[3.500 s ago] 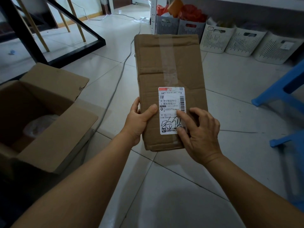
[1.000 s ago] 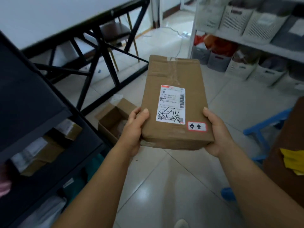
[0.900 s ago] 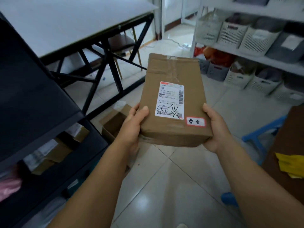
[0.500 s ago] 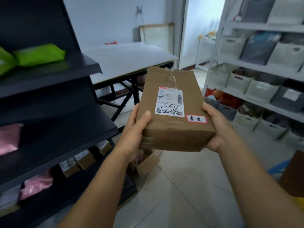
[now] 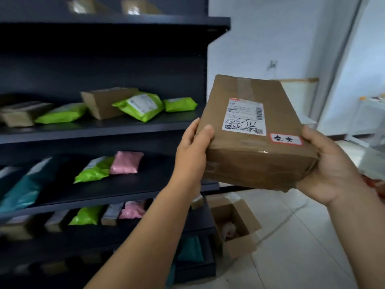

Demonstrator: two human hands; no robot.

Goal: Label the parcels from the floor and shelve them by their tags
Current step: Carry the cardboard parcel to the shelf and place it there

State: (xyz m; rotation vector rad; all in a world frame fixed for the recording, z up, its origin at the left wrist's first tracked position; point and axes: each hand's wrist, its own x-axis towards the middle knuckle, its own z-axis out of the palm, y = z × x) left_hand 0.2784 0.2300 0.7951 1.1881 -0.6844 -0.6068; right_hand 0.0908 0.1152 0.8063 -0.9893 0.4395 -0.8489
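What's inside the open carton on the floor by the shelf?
The open carton shows something pale with a reddish spot at the bottom, too blurred to identify. Its walls and flaps hide the rest.

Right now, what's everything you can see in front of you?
Cardboard parcel: one, brown, held in both hands, right of the shelves.
Shipping label: one, white, on the parcel's top.
Name tag: one, white with red border, beside the label.
Shelving unit: one, dark, left.
Shelved packages: many, green, pink, teal, brown, across several shelves.
Open box: one, brown, on the floor.
Left hand: gripping the parcel's left edge.
Right hand: supporting its right corner.
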